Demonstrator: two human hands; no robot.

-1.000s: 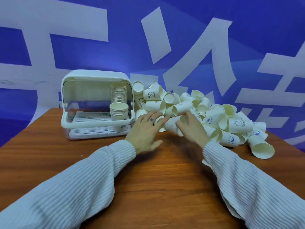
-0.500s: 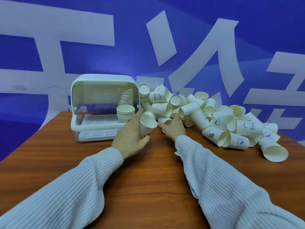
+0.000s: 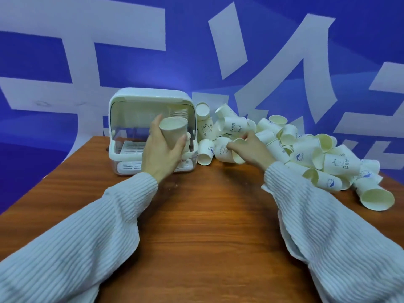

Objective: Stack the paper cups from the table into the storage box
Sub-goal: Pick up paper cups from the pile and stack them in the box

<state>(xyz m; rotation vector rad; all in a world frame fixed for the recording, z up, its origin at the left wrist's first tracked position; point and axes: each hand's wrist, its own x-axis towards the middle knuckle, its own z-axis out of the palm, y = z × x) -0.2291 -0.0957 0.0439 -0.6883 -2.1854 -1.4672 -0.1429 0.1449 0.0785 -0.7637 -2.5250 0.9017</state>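
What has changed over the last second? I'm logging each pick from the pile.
The left hand took a paper cup from the pile and lifted it, mouth up, in front of the storage box. The right hand closed on another cup at the pile's near edge. The stack in the box and the table look unchanged.

We wear a pale, ribbed knit sweater whose loose sleeves bunch in soft folds. The left sleeve point(image 3: 91, 226) and right sleeve point(image 3: 328, 226) end in snug ribbed cuffs toward the storage box point(image 3: 122, 110); both hands are bare, no rings or watch showing.
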